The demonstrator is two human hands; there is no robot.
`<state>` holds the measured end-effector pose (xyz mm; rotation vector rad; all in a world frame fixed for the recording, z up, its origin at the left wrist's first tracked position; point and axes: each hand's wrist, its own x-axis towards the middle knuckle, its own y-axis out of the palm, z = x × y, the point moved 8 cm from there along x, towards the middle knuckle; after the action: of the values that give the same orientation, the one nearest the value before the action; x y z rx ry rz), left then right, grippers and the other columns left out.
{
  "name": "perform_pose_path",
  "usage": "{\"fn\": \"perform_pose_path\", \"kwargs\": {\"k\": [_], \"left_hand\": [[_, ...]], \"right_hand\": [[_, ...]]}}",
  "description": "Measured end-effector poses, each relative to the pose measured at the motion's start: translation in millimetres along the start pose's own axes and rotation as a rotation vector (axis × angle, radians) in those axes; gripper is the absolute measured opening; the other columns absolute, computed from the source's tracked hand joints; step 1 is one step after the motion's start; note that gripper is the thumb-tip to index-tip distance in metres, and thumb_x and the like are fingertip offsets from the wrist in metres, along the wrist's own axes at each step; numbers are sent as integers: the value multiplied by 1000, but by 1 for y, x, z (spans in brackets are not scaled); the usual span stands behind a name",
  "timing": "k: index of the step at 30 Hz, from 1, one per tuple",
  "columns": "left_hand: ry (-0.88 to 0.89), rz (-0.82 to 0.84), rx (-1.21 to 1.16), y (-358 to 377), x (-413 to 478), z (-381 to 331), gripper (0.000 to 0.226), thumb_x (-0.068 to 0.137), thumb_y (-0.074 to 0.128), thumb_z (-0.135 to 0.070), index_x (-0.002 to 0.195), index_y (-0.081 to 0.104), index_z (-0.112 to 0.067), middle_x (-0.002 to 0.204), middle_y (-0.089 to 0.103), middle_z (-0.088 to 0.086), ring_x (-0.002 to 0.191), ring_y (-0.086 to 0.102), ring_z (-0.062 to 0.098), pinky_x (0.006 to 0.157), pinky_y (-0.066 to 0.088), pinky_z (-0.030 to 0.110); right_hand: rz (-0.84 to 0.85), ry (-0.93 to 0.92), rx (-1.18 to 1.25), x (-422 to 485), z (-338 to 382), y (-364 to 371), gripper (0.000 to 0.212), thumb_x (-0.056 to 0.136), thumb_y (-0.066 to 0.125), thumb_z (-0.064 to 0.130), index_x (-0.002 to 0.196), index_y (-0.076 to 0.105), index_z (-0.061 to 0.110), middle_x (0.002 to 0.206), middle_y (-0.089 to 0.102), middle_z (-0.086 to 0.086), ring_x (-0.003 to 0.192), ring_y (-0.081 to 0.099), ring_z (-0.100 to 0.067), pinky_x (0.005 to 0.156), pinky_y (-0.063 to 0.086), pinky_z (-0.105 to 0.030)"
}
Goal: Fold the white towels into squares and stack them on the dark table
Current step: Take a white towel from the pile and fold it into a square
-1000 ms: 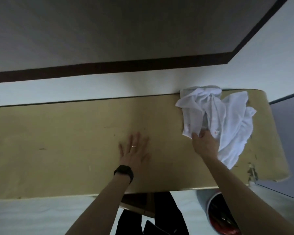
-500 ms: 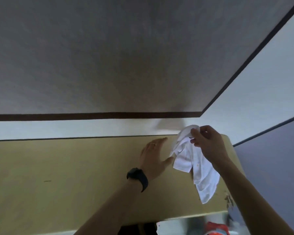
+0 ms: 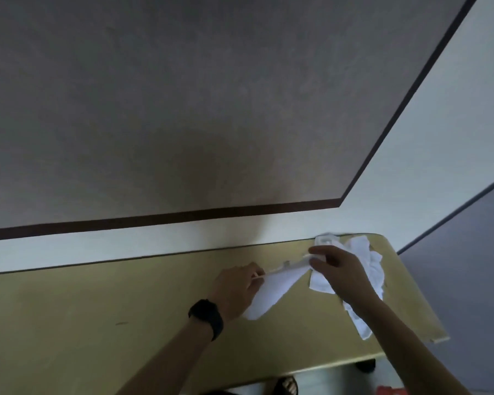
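- A white towel (image 3: pixel 277 286) is held up between both hands, its upper edge pulled taut into a thin line from one hand to the other.
- Below that edge the cloth falls in a smooth triangular flap, its point reaching the near side beside the left wrist. Whether the point rests on the desk cannot be told.
- The left hand (image 3: pixel 237 283) is closed on the towel's left end, fingers curled and the edge pinched at the fingertips.
- The right hand (image 3: pixel 337 269) is closed on the right end, the cloth pinched between thumb and fingers.
- Just behind the right hand, a crumpled heap of white towels (image 3: pixel 367 253) is seen at the far right corner of the desk. A strip of cloth trails toward the near right edge beneath the forearm.
- Everything is carried by a yellowish desk (image 3: pixel 97 315), set against the wall.
- A black wristband (image 3: pixel 207 317) is worn on the left wrist.
- Behind the desk, a grey-brown wall (image 3: pixel 183 95) is crossed by a dark stripe (image 3: pixel 154 218), with a pale band below it.
- At the bottom edge, a foot (image 3: pixel 287 387) in dark footwear is glimpsed below the desk.
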<state>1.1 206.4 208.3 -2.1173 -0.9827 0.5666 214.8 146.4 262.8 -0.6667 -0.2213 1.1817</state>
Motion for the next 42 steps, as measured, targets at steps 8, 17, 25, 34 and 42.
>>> {"fn": "perform_pose_path", "kwargs": {"k": [8,17,25,34,42], "left_hand": [[-86,182,316,-20,-26,57,30,105,39,-37,119,60,-21,114,63,1,99,60,22,86,46,34],[-153,-59,423,-55,-22,101,28,105,41,-29,121,64,-23,115,64,-2,105,59,19,90,44,34],[1,-376,578,-89,-28,84,20,81,77,-7,97,76,-19,90,71,1,79,68,22,74,52,34],[18,-235,590,9,-98,121,25,90,51,-23,93,75,-23,88,69,1,80,66,24,76,52,35],[-185,121,437,122,-170,165,30,63,89,-12,86,75,-25,81,69,-3,76,67,21,68,56,33]], "right_hand": [[12,-353,-593,-10,-19,43,18,93,65,38,99,76,25,93,58,6,79,62,-13,64,50,-27],[15,-504,-561,38,-12,56,19,96,64,23,111,75,21,100,73,-3,89,70,-24,71,58,-38],[-196,-633,-491,50,-3,59,13,86,76,14,99,78,16,97,76,-3,87,71,-26,68,59,-38],[8,-549,-517,-13,-106,120,18,79,82,20,96,78,25,95,71,5,77,63,-23,62,57,-33],[282,-243,-504,-93,-221,176,18,79,83,18,95,79,26,95,70,6,83,63,-24,72,55,-33]]}}
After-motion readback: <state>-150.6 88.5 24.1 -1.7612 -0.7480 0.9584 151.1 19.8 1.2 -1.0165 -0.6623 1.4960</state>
